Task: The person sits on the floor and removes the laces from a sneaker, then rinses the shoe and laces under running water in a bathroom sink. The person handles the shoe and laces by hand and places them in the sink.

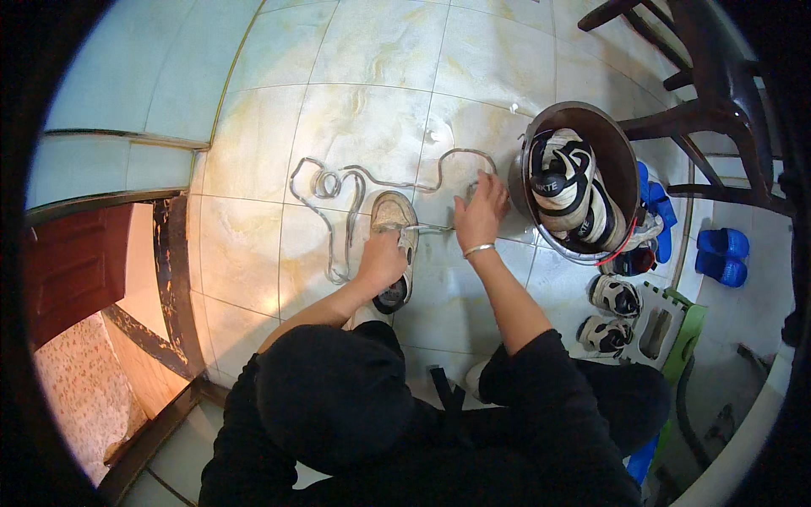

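A worn, dirty sneaker (394, 209) rests on the tiled floor in front of me. My left hand (383, 256) is closed on a shoelace (433, 227) over the middle of this sneaker. The lace stretches right towards my right hand (481, 212), whose fingers are spread near the floor; whether they touch the lace I cannot tell. More long greyish laces (329, 184) lie in loops on the tiles beyond and to the left of the sneaker. A brown bucket (580, 114) stands to the right of my right hand, holding black and white sneakers (561, 180).
A dark wooden chair (716, 114) stands at the upper right. Beside the bucket are more shoes (614, 295), blue slippers (722, 256) and a green and white folding stool (662, 323). A cabinet (114, 165) borders the left side.
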Demonstrator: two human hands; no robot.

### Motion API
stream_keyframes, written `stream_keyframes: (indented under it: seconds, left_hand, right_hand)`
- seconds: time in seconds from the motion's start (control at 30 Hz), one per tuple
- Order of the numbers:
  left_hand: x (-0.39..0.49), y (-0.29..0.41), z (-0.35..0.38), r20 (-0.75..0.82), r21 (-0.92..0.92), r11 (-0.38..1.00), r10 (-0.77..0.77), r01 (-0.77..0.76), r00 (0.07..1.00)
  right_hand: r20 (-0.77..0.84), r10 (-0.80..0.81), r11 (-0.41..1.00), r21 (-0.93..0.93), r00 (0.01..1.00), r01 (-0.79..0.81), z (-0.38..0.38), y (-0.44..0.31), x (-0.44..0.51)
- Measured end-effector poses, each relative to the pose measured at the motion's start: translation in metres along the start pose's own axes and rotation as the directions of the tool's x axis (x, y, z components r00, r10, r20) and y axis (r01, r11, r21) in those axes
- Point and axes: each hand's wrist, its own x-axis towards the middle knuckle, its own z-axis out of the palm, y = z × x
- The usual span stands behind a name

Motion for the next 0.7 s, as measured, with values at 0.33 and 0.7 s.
stream_keyframes:
  seconds: [0.33,0.7]
  left_hand:
    - [0.0,-0.007,0.002,-0.057,0.043,0.999,0.012,-0.01,0.998]
    - [-0.002,-0.006,0.003,-0.049,0.045,0.999,-0.006,0.008,0.999]
  right_hand:
    - [0.413,-0.408,0.807,0.58,0.814,0.11,0.018,-0.026,-0.026]
    - [0.421,-0.35,0.895,0.414,0.837,0.165,0.009,-0.014,-0.02]
